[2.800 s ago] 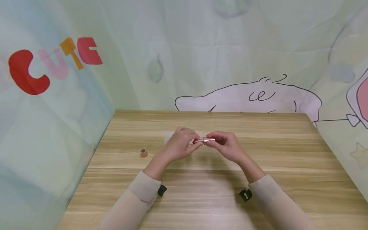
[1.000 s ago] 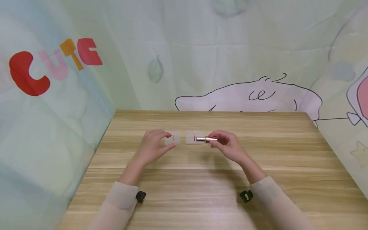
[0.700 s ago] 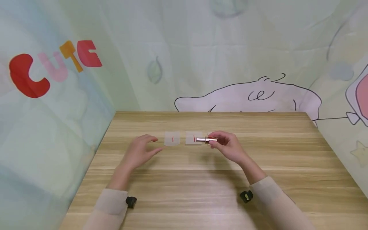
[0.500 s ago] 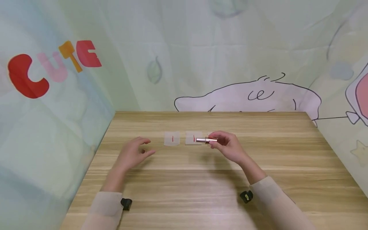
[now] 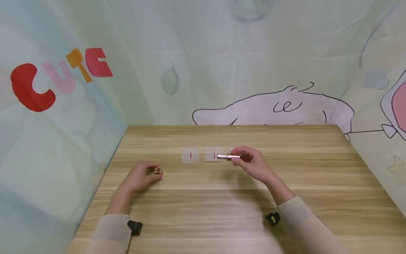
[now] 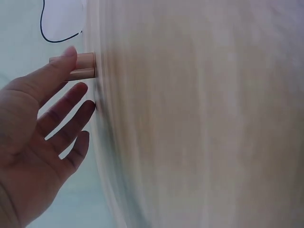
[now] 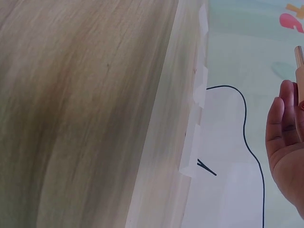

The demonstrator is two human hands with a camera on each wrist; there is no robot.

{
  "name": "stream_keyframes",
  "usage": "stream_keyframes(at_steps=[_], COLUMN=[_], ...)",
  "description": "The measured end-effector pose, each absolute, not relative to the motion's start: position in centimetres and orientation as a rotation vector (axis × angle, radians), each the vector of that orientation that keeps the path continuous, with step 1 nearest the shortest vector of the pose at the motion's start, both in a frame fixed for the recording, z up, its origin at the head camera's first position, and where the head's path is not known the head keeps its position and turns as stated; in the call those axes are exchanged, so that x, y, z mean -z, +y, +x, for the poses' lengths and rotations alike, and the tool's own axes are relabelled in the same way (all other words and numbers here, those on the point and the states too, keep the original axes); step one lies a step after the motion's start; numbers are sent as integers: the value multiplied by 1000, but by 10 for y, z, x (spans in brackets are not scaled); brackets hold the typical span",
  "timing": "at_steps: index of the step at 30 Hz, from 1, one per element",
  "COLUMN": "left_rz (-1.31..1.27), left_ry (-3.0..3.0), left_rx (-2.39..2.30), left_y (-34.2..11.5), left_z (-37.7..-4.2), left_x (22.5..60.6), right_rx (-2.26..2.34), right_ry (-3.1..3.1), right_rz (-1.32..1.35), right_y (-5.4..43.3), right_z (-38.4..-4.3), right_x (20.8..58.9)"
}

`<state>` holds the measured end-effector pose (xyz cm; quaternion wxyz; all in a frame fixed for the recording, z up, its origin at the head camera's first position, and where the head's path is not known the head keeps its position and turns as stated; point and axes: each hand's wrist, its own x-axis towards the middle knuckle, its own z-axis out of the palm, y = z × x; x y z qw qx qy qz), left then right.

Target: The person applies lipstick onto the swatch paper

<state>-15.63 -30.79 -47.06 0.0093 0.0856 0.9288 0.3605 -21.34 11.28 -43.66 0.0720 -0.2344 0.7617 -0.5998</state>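
In the head view my left hand (image 5: 142, 176) is at the left of the table, thumb and a finger pinching an upright rose-gold lipstick cap (image 5: 158, 170) with its open end up. The left wrist view shows the cap (image 6: 84, 66) standing on the table, with the other fingers loosely spread below it. My right hand (image 5: 252, 163) pinches an uncapped lipstick tube (image 5: 224, 156), held sideways with its silvery end pointing left; no red tip shows there. Beneath it lies a pale paper square (image 5: 212, 155) with a red line. A similar square (image 5: 190, 155) lies further left.
A third pale square (image 5: 230, 150) is mostly hidden behind the right hand. The wood-grain table (image 5: 203, 218) meets printed cloth walls (image 5: 209, 77) at its back and sides. A black wrist device sits at each sleeve cuff.
My left hand has left the lipstick, moved left and down past the paper squares, and now grips the cap. The red tip seen earlier no longer shows. The right hand stays nearly still.
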Motion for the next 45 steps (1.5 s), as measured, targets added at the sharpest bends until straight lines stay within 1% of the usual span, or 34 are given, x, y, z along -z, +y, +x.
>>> stream_keyframes(at_steps=[10,18,28,35,45], left_rz=[199,389,569,645,878], left_ry=[2956,3045,2909,2849,2788], left_rx=[-1138,-1208,-1324,-1330,-1209], left_y=[-298,-277,-244,-234,-212], left_z=[-160,-169,-176,-179,-182], left_x=[464,436,400,390,380], right_rx=[1843,1881,1890,1859,1816], right_ry=[2289,2306,2320,2367,2379], right_rz=[-727,-710,-740,-738,-765], right_y=[118,124,123,123,119], right_z=[-215,-217,-217,-216,-215], right_x=[434,421,409,405,399])
